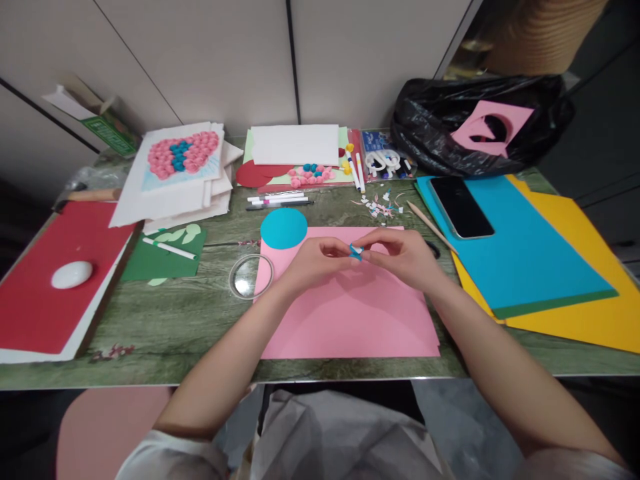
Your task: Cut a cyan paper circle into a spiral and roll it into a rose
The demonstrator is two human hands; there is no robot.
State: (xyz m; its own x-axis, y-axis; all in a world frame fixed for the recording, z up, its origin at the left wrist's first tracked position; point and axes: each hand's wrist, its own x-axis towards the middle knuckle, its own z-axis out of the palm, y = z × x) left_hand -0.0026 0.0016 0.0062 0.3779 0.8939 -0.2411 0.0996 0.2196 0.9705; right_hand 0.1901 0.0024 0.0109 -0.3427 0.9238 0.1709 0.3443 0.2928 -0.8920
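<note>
My left hand (325, 260) and my right hand (400, 257) meet over a pink sheet of paper (345, 320). Between their fingertips they pinch a small blue and white piece of paper (356, 251); its exact shape is partly hidden by the fingers. A blue paper circle (284, 228) overlaps the sheet's upper left corner. Beside the sheet's left edge lies a clear roll of tape (233, 283). Small paper scraps (383, 207) are scattered beyond my right hand, with a pencil (431, 225) to their right.
At right, a phone (463, 208) rests on blue paper (545, 267). Behind it stands a black plastic bag (425, 113). A heart picture with pink and blue paper rosettes (183, 155) tops a stack at back left. Red paper (50, 300) carries a white oval object (72, 275).
</note>
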